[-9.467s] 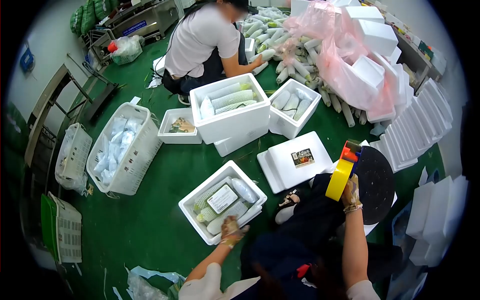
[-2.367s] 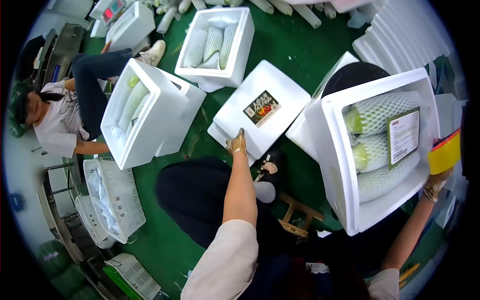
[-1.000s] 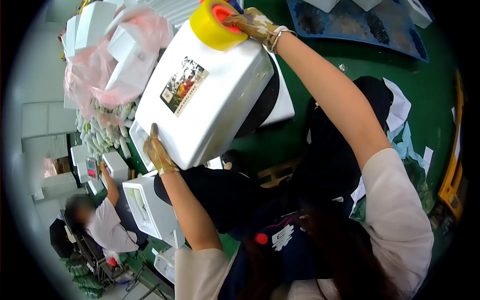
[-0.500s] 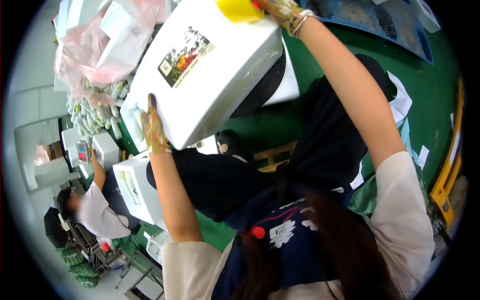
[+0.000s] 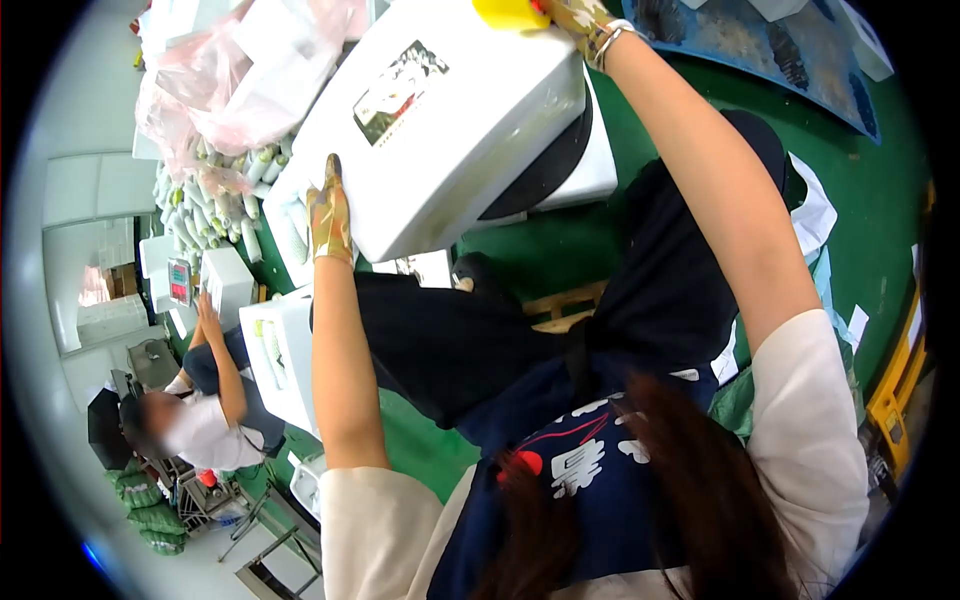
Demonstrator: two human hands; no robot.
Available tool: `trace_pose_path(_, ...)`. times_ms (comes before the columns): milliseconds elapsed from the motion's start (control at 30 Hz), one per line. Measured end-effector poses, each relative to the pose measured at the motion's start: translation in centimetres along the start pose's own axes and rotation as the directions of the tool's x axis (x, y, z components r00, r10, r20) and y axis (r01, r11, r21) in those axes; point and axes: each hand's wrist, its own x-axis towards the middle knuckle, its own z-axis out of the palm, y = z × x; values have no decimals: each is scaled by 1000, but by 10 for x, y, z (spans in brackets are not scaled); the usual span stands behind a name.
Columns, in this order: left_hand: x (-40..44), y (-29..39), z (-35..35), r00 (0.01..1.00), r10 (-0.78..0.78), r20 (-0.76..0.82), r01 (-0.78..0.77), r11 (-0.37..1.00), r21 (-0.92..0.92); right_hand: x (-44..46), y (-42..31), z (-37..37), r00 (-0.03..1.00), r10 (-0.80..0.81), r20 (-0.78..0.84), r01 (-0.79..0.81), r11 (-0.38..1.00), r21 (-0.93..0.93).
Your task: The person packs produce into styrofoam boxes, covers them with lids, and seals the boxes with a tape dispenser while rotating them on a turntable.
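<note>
A white foam box (image 5: 450, 130) with a printed picture label (image 5: 400, 95) sits tilted in front of me, and shiny clear tape runs along its near side. My left hand (image 5: 330, 215), in a camouflage-patterned glove, grips its left corner; one finger lies straight along the edge and the others are partly hidden. At the far edge of the lid, my right hand (image 5: 580, 25), also gloved, holds a yellow tape roll (image 5: 510, 14) with a red part against the box. A black round surface (image 5: 540, 170) shows under the box. The right fingertips are partly cut off by the frame.
Net-wrapped produce (image 5: 205, 205) lies piled at the left beneath pink plastic bags (image 5: 230, 90). An open foam box (image 5: 285, 365) stands by my left knee. A co-worker (image 5: 215, 420) sits near a scale display (image 5: 179, 281). At right is a yellow metal frame (image 5: 895, 410).
The view has shifted, so the box and both my hands appear farther right. My right hand keeps the tape roll at the far edge. The co-worker has brought their hands together.
</note>
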Motion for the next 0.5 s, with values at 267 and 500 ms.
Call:
trace_pose_path(267, 6, 91, -16, 668, 741, -73, -518, 533, 669, -18, -35, -122, 994, 45, -95, -50, 997, -52)
trace_pose_path(500, 44, 218, 95, 631, 706, 322, -734, 408, 543, -35, 52, -183, 952, 305, -20, -306, 946, -106)
